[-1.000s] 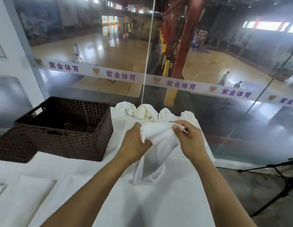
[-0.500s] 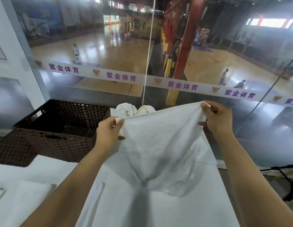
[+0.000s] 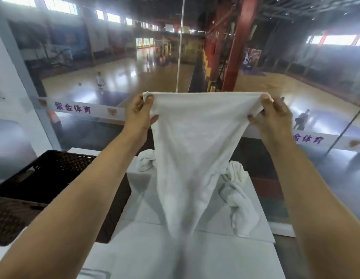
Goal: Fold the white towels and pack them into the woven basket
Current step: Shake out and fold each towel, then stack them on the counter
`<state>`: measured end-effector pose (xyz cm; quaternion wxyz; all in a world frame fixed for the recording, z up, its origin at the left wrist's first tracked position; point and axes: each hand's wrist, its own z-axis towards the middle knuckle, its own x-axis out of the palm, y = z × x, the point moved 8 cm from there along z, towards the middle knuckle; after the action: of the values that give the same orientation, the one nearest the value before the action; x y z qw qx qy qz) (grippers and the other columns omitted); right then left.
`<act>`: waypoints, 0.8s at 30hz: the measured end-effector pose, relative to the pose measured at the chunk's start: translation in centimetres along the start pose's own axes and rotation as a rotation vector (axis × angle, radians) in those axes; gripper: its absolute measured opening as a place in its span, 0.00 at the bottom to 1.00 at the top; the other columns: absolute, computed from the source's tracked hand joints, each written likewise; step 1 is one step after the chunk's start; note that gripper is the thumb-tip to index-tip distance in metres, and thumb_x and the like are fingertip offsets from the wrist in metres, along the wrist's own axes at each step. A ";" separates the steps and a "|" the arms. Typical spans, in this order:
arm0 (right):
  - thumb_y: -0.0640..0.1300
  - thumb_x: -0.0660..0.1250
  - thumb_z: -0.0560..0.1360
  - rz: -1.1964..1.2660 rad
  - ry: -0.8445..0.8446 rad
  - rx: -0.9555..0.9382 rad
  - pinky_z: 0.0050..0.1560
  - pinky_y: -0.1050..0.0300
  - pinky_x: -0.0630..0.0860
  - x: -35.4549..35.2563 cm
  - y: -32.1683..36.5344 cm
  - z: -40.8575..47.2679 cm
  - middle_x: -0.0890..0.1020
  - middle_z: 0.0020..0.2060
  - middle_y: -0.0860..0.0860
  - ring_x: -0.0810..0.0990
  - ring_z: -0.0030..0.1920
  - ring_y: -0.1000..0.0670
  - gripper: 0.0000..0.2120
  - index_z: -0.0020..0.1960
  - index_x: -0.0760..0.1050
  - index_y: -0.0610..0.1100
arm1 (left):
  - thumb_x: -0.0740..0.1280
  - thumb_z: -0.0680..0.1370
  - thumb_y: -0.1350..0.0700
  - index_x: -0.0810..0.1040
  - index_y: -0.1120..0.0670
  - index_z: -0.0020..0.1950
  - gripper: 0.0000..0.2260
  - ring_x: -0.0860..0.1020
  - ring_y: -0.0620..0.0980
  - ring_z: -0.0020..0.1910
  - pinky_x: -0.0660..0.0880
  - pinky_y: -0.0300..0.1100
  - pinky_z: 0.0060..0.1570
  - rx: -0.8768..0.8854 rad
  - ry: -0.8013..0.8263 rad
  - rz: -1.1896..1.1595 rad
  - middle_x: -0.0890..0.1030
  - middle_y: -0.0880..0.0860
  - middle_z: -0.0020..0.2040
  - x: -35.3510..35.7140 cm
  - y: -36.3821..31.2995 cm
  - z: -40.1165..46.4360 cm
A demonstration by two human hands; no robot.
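A white towel (image 3: 195, 150) hangs stretched in the air in front of me, its top edge taut and its lower end tapering down over the table. My left hand (image 3: 138, 115) pinches the towel's top left corner. My right hand (image 3: 273, 115) pinches the top right corner. The dark brown woven basket (image 3: 54, 174) stands at the left, partly hidden behind my left forearm. Crumpled white towels lie on the table behind the hanging one: one (image 3: 146, 163) at its left and another (image 3: 238, 196) at its right.
A white cloth covers the table (image 3: 147, 256). A glass wall (image 3: 94, 127) with a printed white band rises right behind the table, with a sports hall beyond it. A woven basket lid (image 3: 8, 218) lies at the far left.
Both hands have risen and moved further apart, pulling the towel's top edge taut. The towel now hangs higher and narrower. The view has tilted upward.
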<state>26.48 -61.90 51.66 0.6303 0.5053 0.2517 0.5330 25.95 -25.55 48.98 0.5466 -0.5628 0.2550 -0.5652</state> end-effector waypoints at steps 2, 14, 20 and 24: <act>0.48 0.68 0.81 0.068 0.028 -0.033 0.58 0.43 0.83 -0.1 1.5 0.0 0.83 0.53 0.53 0.81 0.63 0.48 0.04 0.53 0.80 0.49 | 0.66 0.83 0.55 0.78 0.49 0.49 0.04 0.78 0.45 0.56 0.79 0.55 0.60 0.070 0.012 0.005 0.80 0.43 0.49 0.8 -1.8 0.5; 0.52 0.68 0.81 0.021 0.062 -0.042 0.64 0.44 0.79 -4.4 0.3 -10.4 0.82 0.57 0.49 0.81 0.60 0.47 0.06 0.52 0.84 0.56 | 0.66 0.82 0.54 0.81 0.47 0.50 0.04 0.79 0.50 0.58 0.78 0.57 0.62 0.121 0.158 0.076 0.83 0.44 0.50 -4.3 0.0 -7.4; 0.50 0.64 0.84 -0.148 0.013 0.042 0.65 0.44 0.78 -9.2 -6.6 -21.0 0.83 0.58 0.47 0.80 0.63 0.41 0.09 0.56 0.83 0.52 | 0.64 0.83 0.56 0.82 0.47 0.51 0.08 0.79 0.47 0.55 0.78 0.53 0.60 -0.036 0.218 0.196 0.81 0.48 0.51 -10.5 6.1 -16.2; 0.47 0.63 0.85 -0.171 -0.066 0.157 0.59 0.50 0.79 -12.1 -10.4 -28.0 0.84 0.52 0.50 0.82 0.57 0.45 0.10 0.52 0.84 0.52 | 0.64 0.83 0.56 0.80 0.56 0.54 0.07 0.78 0.49 0.51 0.78 0.49 0.55 -0.192 0.306 0.360 0.80 0.53 0.48 -14.3 10.1 -22.6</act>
<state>3.15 -62.00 29.40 0.6398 0.5472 0.3139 0.4390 5.33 -22.72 29.37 0.5375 -0.4655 0.4834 -0.5107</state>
